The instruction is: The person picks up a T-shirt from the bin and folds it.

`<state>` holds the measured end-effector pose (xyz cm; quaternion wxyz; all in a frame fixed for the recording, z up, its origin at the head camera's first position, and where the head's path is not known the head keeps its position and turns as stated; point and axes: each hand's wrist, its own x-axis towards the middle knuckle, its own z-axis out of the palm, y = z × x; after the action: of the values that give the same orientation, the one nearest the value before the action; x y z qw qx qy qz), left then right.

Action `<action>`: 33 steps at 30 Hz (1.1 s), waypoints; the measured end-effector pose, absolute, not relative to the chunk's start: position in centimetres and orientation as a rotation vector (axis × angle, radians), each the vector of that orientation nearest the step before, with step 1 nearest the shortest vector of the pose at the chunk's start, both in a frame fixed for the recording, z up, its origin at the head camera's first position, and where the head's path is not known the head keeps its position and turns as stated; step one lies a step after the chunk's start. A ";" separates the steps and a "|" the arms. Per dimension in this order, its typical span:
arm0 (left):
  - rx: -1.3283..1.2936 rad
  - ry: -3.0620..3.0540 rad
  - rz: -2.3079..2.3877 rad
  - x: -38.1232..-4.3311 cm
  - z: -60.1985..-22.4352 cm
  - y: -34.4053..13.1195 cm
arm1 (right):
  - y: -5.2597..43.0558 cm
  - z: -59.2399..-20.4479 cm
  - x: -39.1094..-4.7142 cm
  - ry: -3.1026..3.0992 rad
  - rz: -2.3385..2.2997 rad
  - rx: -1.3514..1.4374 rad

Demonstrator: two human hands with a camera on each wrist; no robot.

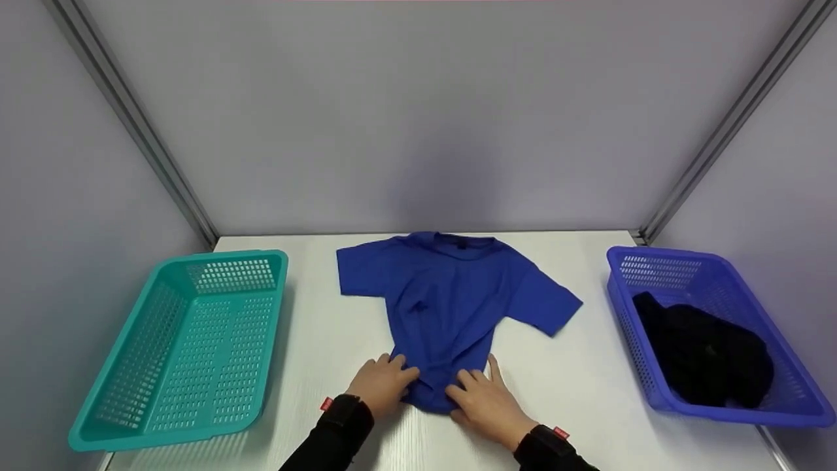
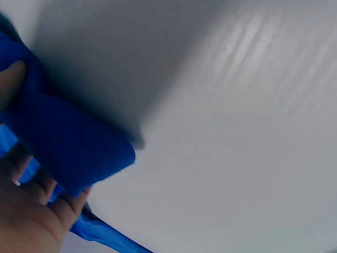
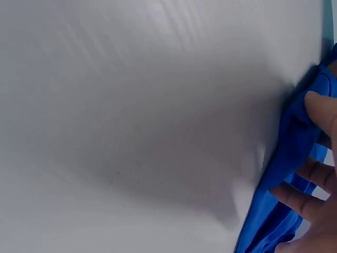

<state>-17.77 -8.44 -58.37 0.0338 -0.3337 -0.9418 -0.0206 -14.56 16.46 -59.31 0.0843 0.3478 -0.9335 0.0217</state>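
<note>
Blue T-shirt is laid on white table between teal basket and purple basket, collar far, hem near, presumably for reach | left hand: part-closed, one hem side pinched | right hand: same, other side pinched, likely so cloth is controlled evenly

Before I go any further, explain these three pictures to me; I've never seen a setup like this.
There is no machine here: a person works with two bare hands. The wide picture comes from a camera worn on the head, looking forward and down; the two close ones come from cameras on the left and right wrists.

On the white table lies a blue T-shirt, its collar away from the person. The left hand and the right hand both hold it near its lower edge. A green basket stands at the left; a violet-blue basket at the right holds black cloth.
</note>
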 end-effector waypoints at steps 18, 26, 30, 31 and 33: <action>-0.931 -2.845 -0.560 -18.3 -56.7 -9.8 | 17.7 -59.5 -14.3 -2.787 0.475 0.939; -1.035 -3.069 -0.291 -17.0 -57.0 -7.1 | 16.9 -59.0 -14.8 -2.773 0.107 1.082; -0.981 -3.107 -0.171 -16.7 -57.7 -6.4 | 16.5 -58.9 -14.8 -2.795 -0.011 1.123; -0.978 -3.093 -0.144 -16.8 -58.0 -6.3 | 16.4 -58.9 -14.7 -2.803 -0.043 1.130; -0.975 -3.053 -0.125 -16.9 -58.4 -6.3 | 16.1 -58.8 -14.6 -2.814 -0.078 1.132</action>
<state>-16.89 -6.31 -58.41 -0.0327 -0.3039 -0.9514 -0.0389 -14.59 16.10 -58.79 0.0537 0.3725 -0.9261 -0.0258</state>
